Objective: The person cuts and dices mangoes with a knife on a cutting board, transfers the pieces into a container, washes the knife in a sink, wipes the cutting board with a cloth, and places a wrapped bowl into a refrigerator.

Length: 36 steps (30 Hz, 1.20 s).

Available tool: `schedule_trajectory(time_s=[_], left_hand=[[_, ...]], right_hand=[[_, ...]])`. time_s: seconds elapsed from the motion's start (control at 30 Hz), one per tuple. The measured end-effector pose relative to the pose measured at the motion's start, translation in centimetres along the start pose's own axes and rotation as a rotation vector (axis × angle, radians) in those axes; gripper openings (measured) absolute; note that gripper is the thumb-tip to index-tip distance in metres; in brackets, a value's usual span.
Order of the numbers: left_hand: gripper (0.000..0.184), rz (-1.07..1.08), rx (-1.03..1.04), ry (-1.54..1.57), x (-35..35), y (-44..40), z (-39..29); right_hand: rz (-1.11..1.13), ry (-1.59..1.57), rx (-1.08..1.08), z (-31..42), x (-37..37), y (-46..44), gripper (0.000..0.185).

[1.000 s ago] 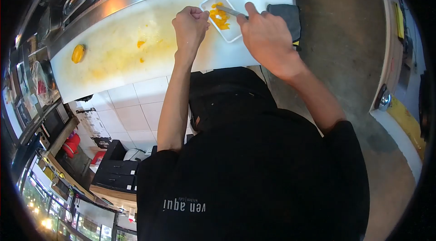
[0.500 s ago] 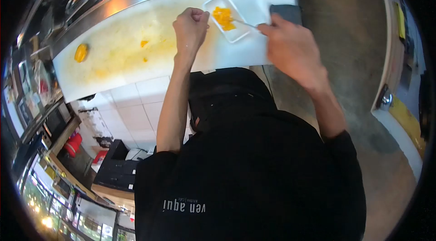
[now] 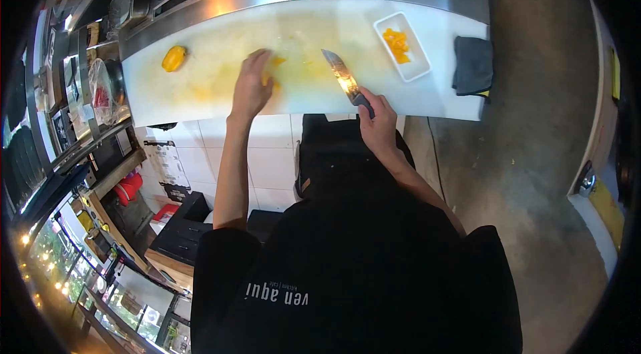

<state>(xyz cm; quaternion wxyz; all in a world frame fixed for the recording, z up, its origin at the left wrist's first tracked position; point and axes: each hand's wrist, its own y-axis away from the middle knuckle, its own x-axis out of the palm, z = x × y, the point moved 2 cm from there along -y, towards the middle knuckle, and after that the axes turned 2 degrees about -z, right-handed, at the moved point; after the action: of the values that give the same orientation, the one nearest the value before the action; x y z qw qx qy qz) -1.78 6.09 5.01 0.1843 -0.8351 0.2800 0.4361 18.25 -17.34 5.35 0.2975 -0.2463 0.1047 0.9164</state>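
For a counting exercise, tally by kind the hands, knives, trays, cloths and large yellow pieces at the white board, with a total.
Hands: 2 (left hand, right hand)
Knife: 1
Tray: 1
Cloth: 1
Large yellow piece: 1
Total: 6

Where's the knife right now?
In the head view, the knife is in the right hand, over the white board, between the left hand and the white tray.

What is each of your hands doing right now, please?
Left hand: open, fingers loosely curled, over the cutting board by some yellow bits.
Right hand: closed around the knife's dark handle.
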Motion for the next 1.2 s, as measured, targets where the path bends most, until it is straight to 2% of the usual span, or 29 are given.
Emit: schedule_trajectory(time_s=[0.07, 0.13, 0.17, 0.23, 0.27, 0.33, 0.4, 0.43, 0.5, 0.53, 0.6, 0.73, 0.8, 0.87, 0.93, 1.07, 1.2], left_hand=[[0.049, 0.221, 0.207, -0.069, 0.1, -1.1, -1.2], [0.052, 0.258, 0.238, -0.101, -0.1, -1.1, -0.6], [0.047, 0.321, 0.254, -0.082, -0.2, -1.0, -0.1], [0.043, 0.387, 0.278, -0.057, -0.6, -0.4, 1.1], [0.039, 0.401, 0.285, 0.047, -1.0, 0.4, 1.6], [0.036, 0.415, 0.302, 0.159, -1.9, 1.2, 2.3], [0.033, 0.189, 0.201, 0.221, -3.1, 1.6, 3.3], [0.033, 0.198, 0.205, 0.229, -3.4, 1.6, 3.8], [0.034, 0.137, -0.040, 0.268, -4.2, 1.5, 5.4], [0.034, 0.146, -0.036, 0.274, -4.3, 1.7, 6.0], [0.036, 0.199, -0.040, 0.238, -4.5, 1.8, 7.0], [0.038, 0.207, 0.042, 0.237, -3.6, 2.1, 7.1], [0.040, 0.196, 0.124, 0.256, -2.7, 2.4, 6.4], [0.040, 0.205, 0.128, 0.274, -1.7, 2.9, 5.9], [0.034, 0.157, 0.130, 0.286, -0.8, 2.9, 5.7], [0.027, 0.098, 0.120, 0.323, 0.5, 3.1, 6.0], [0.024, 0.034, 0.115, 0.411, 0.5, 3.4, 6.0]], right_hand=[[-0.038, 0.045, -0.002, 0.2, 1.9, 0.1, 0.035], [-0.093, 0.122, -0.019, -0.2, 3.0, -0.7, 0.034], [-0.139, 0.196, -0.073, -0.5, 3.6, -1.2, 0.033], [-0.205, 0.285, -0.010, 0.0, 4.7, -1.6, 0.032], [-0.269, 0.363, 0.051, 0.2, 5.1, -1.7, 0.030], [-0.343, 0.498, -0.003, 0.5, 5.9, -2.2, 0.029], [-0.400, 0.585, -0.091, 0.5, 6.7, -2.8, 0.030], [-0.402, 0.594, -0.081, 0.6, 7.0, -3.3, 0.030], [-0.345, 0.602, -0.150, 1.0, 7.8, -4.5, 0.030], [-0.347, 0.610, -0.142, 1.2, 8.0, -4.7, 0.030], [-0.207, 0.518, -0.315, 2.1, 8.7, -5.0, 0.029], [-0.072, 0.476, -0.314, 3.8, 10.1, -3.4, 0.028], [-0.042, 0.458, -0.272, 4.6, 11.0, -1.4, 0.029], [-0.046, 0.457, -0.267, 5.6, 12.1, 0.5, 0.029], [-0.107, 0.431, -0.117, 6.2, 13.3, 2.2, 0.028], [-0.230, 0.403, -0.019, 7.1, 16.1, 4.7, 0.028], [-0.226, 0.356, 0.038, 7.8, 18.2, 5.5, 0.031]])
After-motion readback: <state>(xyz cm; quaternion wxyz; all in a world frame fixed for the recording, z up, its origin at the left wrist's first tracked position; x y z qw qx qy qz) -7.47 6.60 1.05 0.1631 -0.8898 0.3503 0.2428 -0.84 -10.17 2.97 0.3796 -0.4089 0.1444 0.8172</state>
